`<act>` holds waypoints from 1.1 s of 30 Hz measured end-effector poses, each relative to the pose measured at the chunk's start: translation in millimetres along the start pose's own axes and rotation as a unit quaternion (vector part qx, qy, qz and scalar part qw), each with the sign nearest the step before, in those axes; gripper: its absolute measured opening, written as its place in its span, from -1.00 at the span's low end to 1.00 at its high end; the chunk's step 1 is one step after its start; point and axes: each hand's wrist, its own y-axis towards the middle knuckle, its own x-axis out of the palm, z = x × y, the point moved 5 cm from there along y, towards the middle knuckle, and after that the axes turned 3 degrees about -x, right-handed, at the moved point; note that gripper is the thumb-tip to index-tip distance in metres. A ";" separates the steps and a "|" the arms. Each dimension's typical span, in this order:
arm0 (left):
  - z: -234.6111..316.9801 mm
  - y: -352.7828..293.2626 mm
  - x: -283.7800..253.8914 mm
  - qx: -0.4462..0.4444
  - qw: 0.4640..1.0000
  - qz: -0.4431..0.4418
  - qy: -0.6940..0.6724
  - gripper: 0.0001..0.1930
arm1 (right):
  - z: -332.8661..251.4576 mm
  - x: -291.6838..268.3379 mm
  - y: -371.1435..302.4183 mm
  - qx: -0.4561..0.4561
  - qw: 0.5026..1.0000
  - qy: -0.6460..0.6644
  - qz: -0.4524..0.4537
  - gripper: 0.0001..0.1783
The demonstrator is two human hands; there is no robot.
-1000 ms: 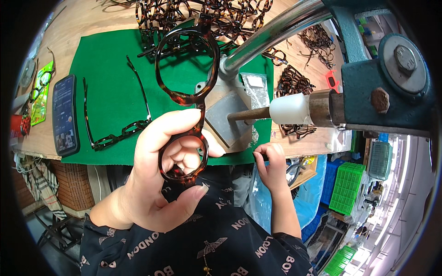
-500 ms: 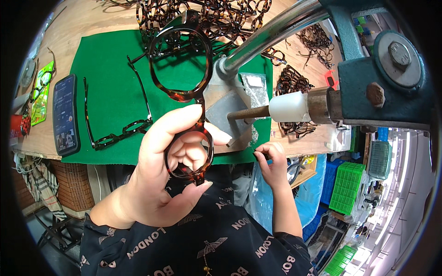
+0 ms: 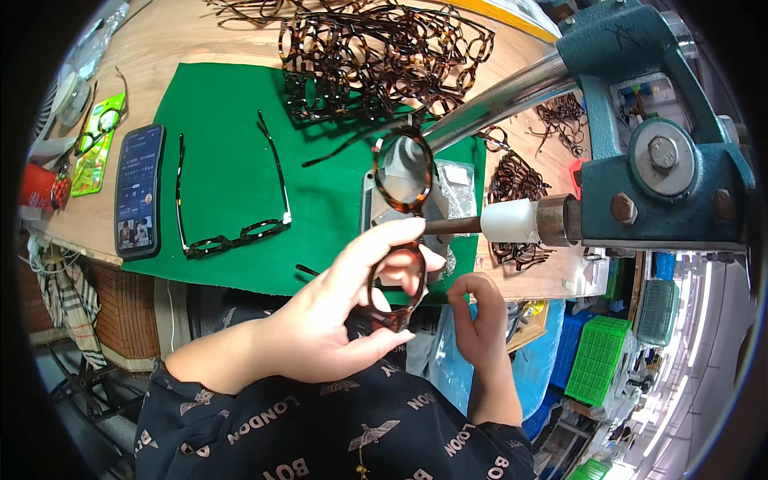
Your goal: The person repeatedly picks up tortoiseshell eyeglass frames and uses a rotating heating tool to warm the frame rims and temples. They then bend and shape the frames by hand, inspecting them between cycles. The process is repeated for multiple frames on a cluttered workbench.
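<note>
My left hand is closed around a tortoiseshell eyeglass frame, turned on end so one round rim is above my fingers and the other beside them. One of its dark temples points left over the green mat. Close by on the right is the machine's metal rod with a white sleeve; I cannot tell whether the frame touches it. My right hand hovers below the rod with fingers curled together; what they hold, if anything, is hidden. Another pair of dark glasses lies on the mat with temples spread.
The green machine head and its slanted steel column stand at the right. Piled tortoiseshell frames lie behind the mat, with more stacked frames at right. A phone rests on the left. Green crates stand lower right.
My left hand has carried the eyeglass frame right and lower, closer to the rod, and turned it. My right hand has dropped slightly, still curled. My view has shifted a little.
</note>
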 end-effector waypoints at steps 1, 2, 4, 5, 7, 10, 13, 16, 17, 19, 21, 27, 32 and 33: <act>0.7 1.1 2.3 -0.008 1.000 -0.005 0.001 -0.09 | -19.6 0.4 4.6 -0.073 0.995 0.062 -0.023 -0.91; -0.1 1.2 3.6 -0.008 1.000 -0.007 -0.002 -0.10 | -36.5 2.7 9.7 -0.130 0.985 0.113 -0.020 -0.91; 1.0 0.0 3.1 -0.005 0.999 -0.002 0.034 -0.11 | -61.9 7.4 20.4 -0.215 0.965 0.148 -0.020 -0.91; 1.6 -0.4 2.6 -0.004 0.999 0.001 0.052 -0.12 | -69.3 8.9 25.4 -0.244 0.961 0.132 -0.023 -0.91; 2.5 -0.9 2.7 -0.005 0.998 0.008 0.055 -0.14 | -74.5 10.6 29.6 -0.266 0.959 0.089 -0.026 -0.88; 2.3 -1.6 1.2 -0.018 0.996 0.010 0.086 -0.16 | -77.0 10.7 30.9 -0.276 0.959 0.062 -0.034 -0.86; 4.3 -0.4 1.6 -0.019 0.995 0.011 0.098 -0.17 | -76.9 10.3 31.1 -0.278 0.958 0.053 -0.042 -0.86; 2.7 0.3 1.1 -0.013 0.993 0.014 0.114 -0.18 | -75.1 10.4 31.8 -0.287 0.956 0.049 -0.045 -0.86; 2.7 0.8 1.1 -0.013 0.994 0.014 0.108 -0.17 | -73.9 10.3 32.1 -0.283 0.957 0.056 -0.045 -0.86; 3.1 1.8 1.0 -0.011 0.995 0.017 0.097 -0.17 | -72.1 10.4 33.0 -0.275 0.958 0.069 -0.045 -0.85; 2.4 1.7 1.7 -0.019 0.997 0.021 0.077 -0.17 | -71.0 10.5 33.8 -0.254 0.961 0.099 -0.038 -0.85; 1.7 0.8 4.1 -0.021 0.999 0.017 0.042 -0.16 | -67.0 9.9 37.9 -0.232 0.955 0.176 -0.051 -0.85; 1.4 2.8 5.4 -0.008 1.000 0.006 0.004 -0.15 | -61.3 9.3 40.9 -0.148 0.953 0.245 -0.104 -0.83; 1.5 2.7 6.3 0.003 1.000 0.002 0.006 -0.15 | -56.1 12.2 37.0 -0.072 0.941 0.313 -0.110 -0.83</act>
